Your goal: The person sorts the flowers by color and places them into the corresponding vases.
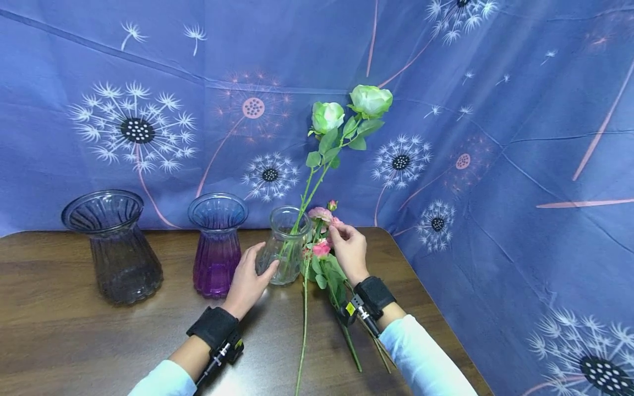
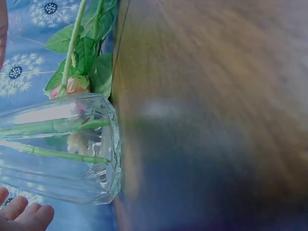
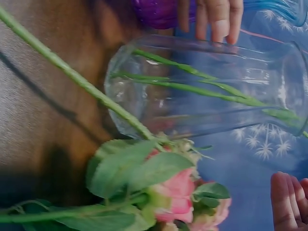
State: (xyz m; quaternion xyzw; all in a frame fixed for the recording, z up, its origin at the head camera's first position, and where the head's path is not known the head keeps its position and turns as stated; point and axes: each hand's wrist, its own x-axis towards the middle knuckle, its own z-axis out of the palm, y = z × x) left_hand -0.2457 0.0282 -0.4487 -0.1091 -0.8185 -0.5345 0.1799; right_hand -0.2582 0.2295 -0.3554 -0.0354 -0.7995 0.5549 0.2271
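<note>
A blue cloth (image 1: pixel 307 44) hangs beyond the left hand (image 1: pixel 247 280) and the right hand (image 1: pixel 350 254); the wooden surface (image 1: pixel 49 308) lies beneath them. A grey vase (image 1: pixel 126 264) stands well left of the left hand, a purple vase (image 1: pixel 218 264) just left of it. Upright between the hands, a clear vase (image 1: pixel 286 263) holds two green-white roses (image 1: pixel 371 102). The left hand's fingers and thumb spread beside it; whether they touch, I cannot tell. The right hand's fingers are loosely extended, with pink flowers (image 1: pixel 321 248) just to their left.
</note>
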